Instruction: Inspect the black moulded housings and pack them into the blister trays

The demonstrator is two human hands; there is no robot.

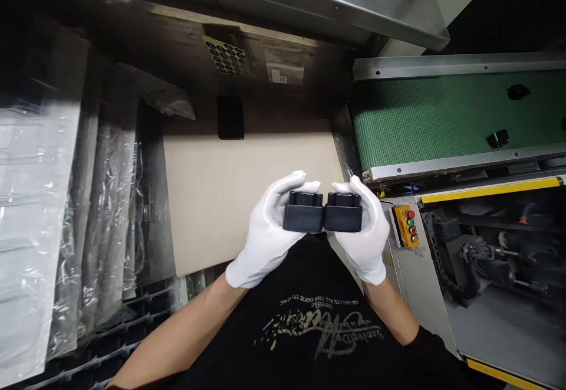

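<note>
- The left hand [265, 230], in a white fabric glove, is closed around a black rectangular plastic block [303, 216], gripping it from the outer side.
- The right hand [365, 230], gloved the same way, grips a matching black rectangular plastic block [343, 216].
- Both blocks are held in the air, side by side and touching, above a beige cardboard sheet [230, 201].
- To the right, small black pieces [498, 138] lie on a green mesh conveyor belt [442, 118].
- Below the belt sits a yellow push-button control box [405, 226].
- Clear plastic-wrapped packs [35, 219] stand at far left.
</note>
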